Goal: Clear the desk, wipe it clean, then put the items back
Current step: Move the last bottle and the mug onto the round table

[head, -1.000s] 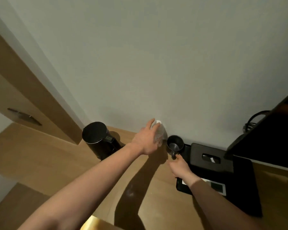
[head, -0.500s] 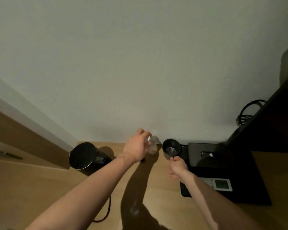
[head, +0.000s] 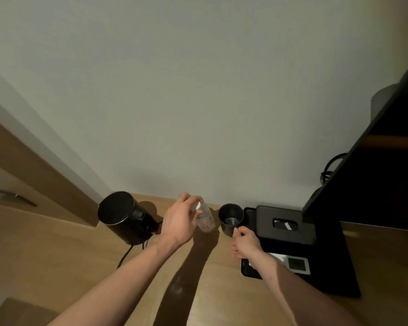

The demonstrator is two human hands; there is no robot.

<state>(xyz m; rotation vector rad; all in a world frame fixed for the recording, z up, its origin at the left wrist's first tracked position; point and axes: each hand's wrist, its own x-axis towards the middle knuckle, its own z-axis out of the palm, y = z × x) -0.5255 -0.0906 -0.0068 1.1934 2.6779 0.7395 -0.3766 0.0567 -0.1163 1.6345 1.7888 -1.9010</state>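
We grip the small clear bottle [head: 205, 220] by its top in our left hand [head: 180, 220], and our right hand [head: 244, 241] seems to pinch the black mug's [head: 230, 218] handle, both at the desk's [head: 57, 250] back edge, likely lifting them clear for wiping.

- Dim, warm indoor light; the arms throw long dark shadows down the counter [head: 57, 243].
- Soft overall, smeared at far right.
- Wide-angle bending at the edges.
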